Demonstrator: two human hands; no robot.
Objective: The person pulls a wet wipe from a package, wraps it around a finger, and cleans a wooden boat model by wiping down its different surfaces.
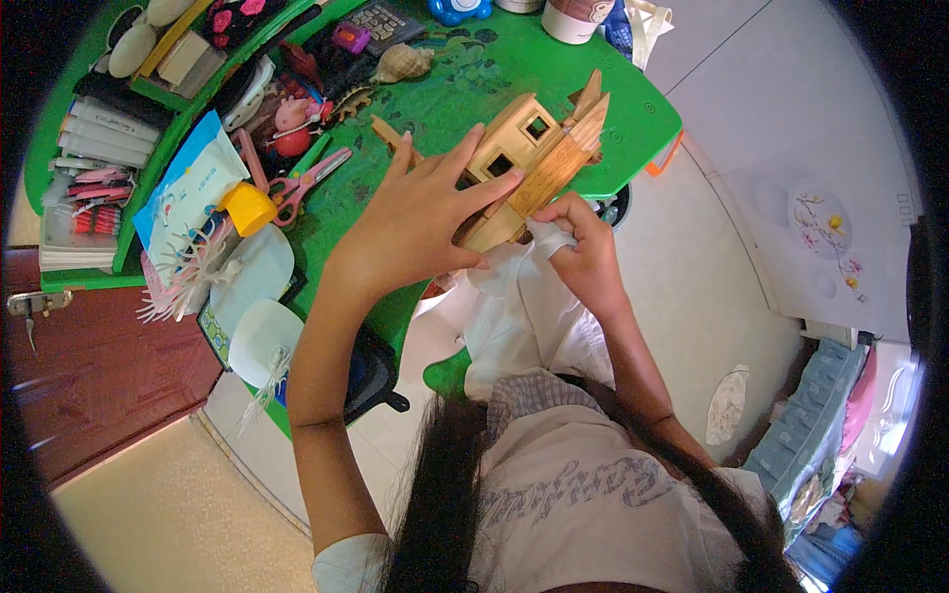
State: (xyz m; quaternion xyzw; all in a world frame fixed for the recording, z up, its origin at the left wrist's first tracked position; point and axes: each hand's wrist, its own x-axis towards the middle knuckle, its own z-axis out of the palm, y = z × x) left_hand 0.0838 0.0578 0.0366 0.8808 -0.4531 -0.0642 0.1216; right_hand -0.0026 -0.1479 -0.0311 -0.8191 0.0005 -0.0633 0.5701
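A wooden model (539,163), shaped like a boat or house with small square window openings, sits tilted at the near edge of the green desk. Over its left side spreads my left hand (425,203), thumb and fingers wrapped round it; the hand hides part of the model. Close by its lower right end is my right hand (583,247), with the fingers pinching a white cloth or tissue (550,237) against the wood. Whether the model rests on the desk or is held just above it, I cannot tell.
Pink-handled scissors (301,188), a yellow object (247,208), a conch shell (403,63) and small toys crowd the green desk (623,128). A brown and white tub (573,20) stands at the far edge. Shelves with pens (99,188) are at left.
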